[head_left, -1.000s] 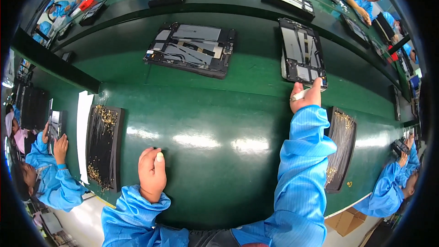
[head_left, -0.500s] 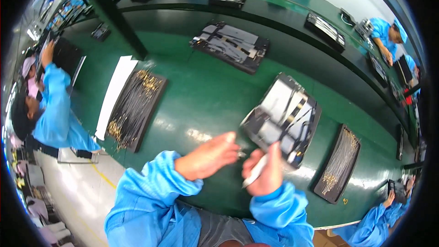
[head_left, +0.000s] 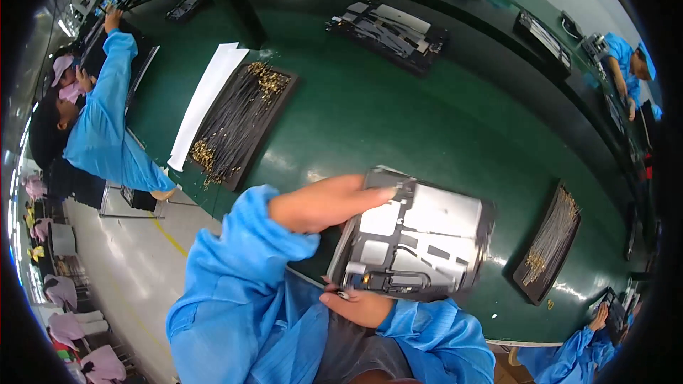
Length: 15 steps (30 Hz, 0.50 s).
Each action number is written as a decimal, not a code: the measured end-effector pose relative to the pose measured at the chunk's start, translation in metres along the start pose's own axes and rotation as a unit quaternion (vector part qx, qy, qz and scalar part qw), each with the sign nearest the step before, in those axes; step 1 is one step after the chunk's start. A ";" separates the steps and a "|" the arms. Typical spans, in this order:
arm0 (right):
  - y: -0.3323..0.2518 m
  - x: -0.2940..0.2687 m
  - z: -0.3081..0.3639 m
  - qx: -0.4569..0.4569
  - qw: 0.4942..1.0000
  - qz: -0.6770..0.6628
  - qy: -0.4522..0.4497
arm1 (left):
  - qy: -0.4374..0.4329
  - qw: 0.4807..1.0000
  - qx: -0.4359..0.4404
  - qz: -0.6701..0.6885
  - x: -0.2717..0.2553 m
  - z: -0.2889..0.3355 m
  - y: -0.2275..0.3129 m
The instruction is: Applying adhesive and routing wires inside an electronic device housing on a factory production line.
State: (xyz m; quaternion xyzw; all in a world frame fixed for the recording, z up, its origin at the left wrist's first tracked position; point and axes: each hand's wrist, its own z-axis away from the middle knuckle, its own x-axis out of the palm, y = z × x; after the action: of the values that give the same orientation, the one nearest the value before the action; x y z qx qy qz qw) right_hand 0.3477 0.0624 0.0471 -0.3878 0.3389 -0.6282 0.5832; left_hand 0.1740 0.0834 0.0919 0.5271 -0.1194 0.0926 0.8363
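Green bench (head_left: 356,117) spreads out before me, with a dark tray (head_left: 270,130) of gold-tipped black cables (head_left: 235,122) beside a white strip (head_left: 206,108) on my left, and a narrower tray of grey cables (head_left: 551,235) on my right. Close to the near edge I have an opened flat device (head_left: 440,213), silver panels facing me, just right of my left hand (head_left: 324,203), which is clamped over its upper left corner. My right hand (head_left: 359,308) lies below, gripping the lower left corner, though the underside fingers are hidden.
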 end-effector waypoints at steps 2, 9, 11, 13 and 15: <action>0.005 0.003 0.006 -0.085 0.996 -0.010 0.038 | 0.101 0.976 -0.023 -0.194 -0.012 -0.028 -0.014; 0.028 -0.001 -0.009 -0.122 0.988 -0.030 0.085 | 0.558 0.619 0.165 -0.528 -0.081 -0.010 -0.003; 0.011 -0.015 -0.010 -0.025 0.996 -0.083 0.026 | 0.637 0.479 0.110 -0.594 -0.117 0.007 -0.008; 0.010 -0.014 -0.012 0.065 0.980 -0.187 -0.027 | 0.608 0.532 0.018 -0.590 -0.165 0.032 -0.034; 0.003 -0.025 -0.017 0.095 0.977 -0.187 -0.049 | 0.615 0.539 0.034 -0.574 -0.176 0.040 -0.036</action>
State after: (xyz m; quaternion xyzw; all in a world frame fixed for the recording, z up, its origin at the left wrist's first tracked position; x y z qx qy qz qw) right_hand 0.3349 0.0869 0.0342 -0.4171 0.1703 -0.7360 0.5053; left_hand 0.0117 0.0265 0.0255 0.3242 0.7560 -0.1018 0.5594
